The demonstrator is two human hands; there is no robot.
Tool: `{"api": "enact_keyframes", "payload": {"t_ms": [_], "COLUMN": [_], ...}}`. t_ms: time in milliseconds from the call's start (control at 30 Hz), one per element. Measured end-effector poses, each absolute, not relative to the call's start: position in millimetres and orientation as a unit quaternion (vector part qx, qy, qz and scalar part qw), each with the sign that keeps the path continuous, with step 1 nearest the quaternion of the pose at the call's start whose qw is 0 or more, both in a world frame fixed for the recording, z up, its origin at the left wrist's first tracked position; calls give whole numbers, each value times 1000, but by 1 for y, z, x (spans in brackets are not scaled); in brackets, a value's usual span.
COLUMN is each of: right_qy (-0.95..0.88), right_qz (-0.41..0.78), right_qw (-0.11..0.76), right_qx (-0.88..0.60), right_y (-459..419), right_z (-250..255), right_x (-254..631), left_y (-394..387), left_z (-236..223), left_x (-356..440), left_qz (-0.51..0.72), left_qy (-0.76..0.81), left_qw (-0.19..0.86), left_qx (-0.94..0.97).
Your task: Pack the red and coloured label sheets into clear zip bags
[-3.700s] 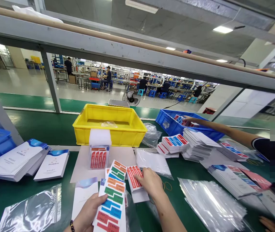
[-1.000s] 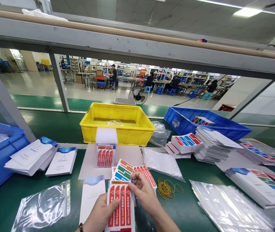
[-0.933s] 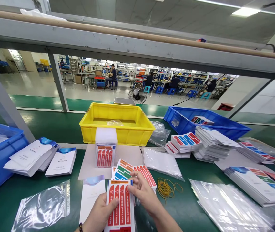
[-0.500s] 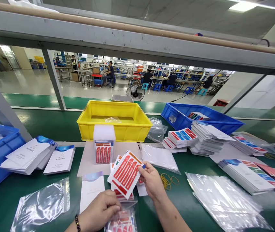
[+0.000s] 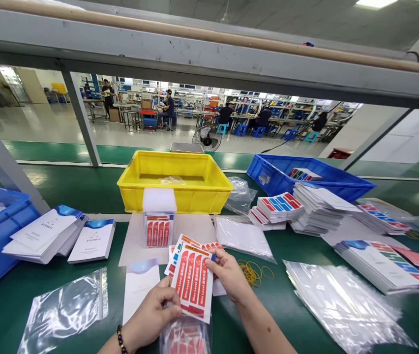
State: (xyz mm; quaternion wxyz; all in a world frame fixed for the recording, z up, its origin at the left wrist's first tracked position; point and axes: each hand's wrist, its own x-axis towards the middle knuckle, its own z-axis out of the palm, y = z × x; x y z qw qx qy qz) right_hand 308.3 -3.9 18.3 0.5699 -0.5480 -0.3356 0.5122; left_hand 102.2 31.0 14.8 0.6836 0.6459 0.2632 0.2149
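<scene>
My right hand (image 5: 229, 275) pinches the upper right edge of a red-and-white sticker sheet (image 5: 194, 280), held tilted over the bench. Below it lies a clear plastic bag (image 5: 185, 339) with red stickers inside; the sheet's lower edge overlaps the bag's mouth. My left hand (image 5: 154, 307) is closed at that mouth, by the sheet's lower left corner, its fingertips partly hidden. More sticker sheets (image 5: 182, 242) fan out behind the held one. Left of them rests a white booklet (image 5: 141, 287) with a blue-purple top.
A yellow bin (image 5: 174, 196) stands at the back, a packed bundle of sticker sheets (image 5: 159, 228) before it. Booklet stacks (image 5: 91, 241) and an empty zip bag (image 5: 71, 307) lie left. Rubber bands (image 5: 252, 273), clear bags (image 5: 342, 300), paper stacks (image 5: 316, 209) and a blue bin (image 5: 313, 184) are right.
My right hand has brought the sticker sheet down and turned it more upright, toward the bag's mouth. My left hand stays at the bag, now beside the sheet's lower corner.
</scene>
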Motion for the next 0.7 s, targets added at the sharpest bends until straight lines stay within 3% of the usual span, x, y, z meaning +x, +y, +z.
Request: {"api": "enact_keyframes", "payload": {"t_ms": [200,367,533,700], "right_qy": [-347,-396,-605,-652], "right_qz": [522,522,452,497], "right_qw": [541,520,381,288], "right_qx": [-561,-548,-534,-494], "right_y": [-5,-7,-15,-20], "right_z": [18,16,27,29], "right_x": [308,296,290,289], "left_y": [28,29,29,28], "left_z": [13,10,8,11], "left_x": [101,102,104,106], "left_qz": [228,258,298,304], "left_qy": [273,297,328,336], "left_qw": [602,632,651,667], "left_qx": [715,668,616,591]}}
